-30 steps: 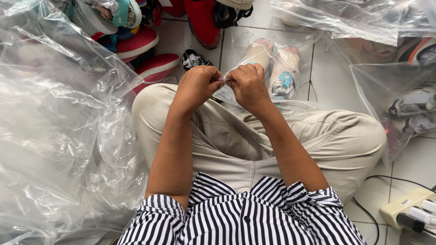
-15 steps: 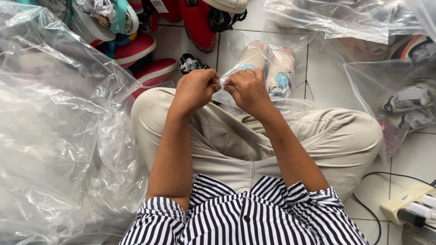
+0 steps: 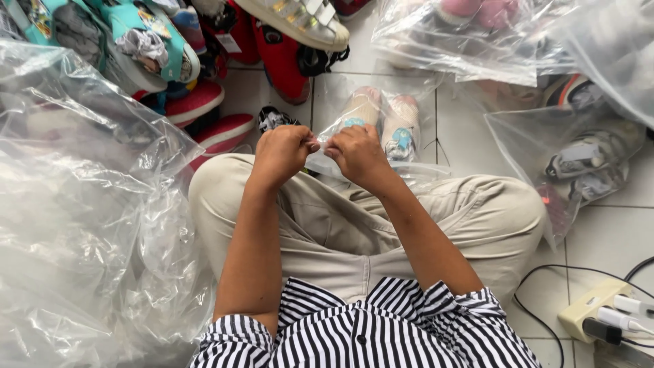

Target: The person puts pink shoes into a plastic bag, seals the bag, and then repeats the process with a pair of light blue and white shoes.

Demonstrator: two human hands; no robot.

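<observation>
Plenty is hard to read here. The small shoes (image 3: 381,123) sit inside a clear bag (image 3: 327,102) on the floor tiles (image 3: 470,136), just past the knees, and the glossy plastic blurs them: pale uppers and a blue patch on each, little more. The near edge of that bag disappears behind both hands, so how it is folded or gathered cannot be told. The fingertips themselves are turned away from the camera; only knuckles and backs of hands show.

Left hand (image 3: 283,153) is curled tight into a fist, pinching the bag's edge at its thumb side. Right hand (image 3: 357,153) is bunched up too, fingers bent in and gripping the same edge, the two hands nearly touching, knuckle to knuckle, above the beige trousers (image 3: 340,225).

On the left a big heap of crumpled plastic sheet (image 3: 75,225) covers whatever lies under it and runs out of frame. Up top, red and teal shoes (image 3: 204,102) are piled loosely, several cut off by the border. To the right, more bagged shoes (image 3: 586,163) show dimly through plastic. A power strip (image 3: 599,313) with plugs sits at the lower right corner, partly cropped.
</observation>
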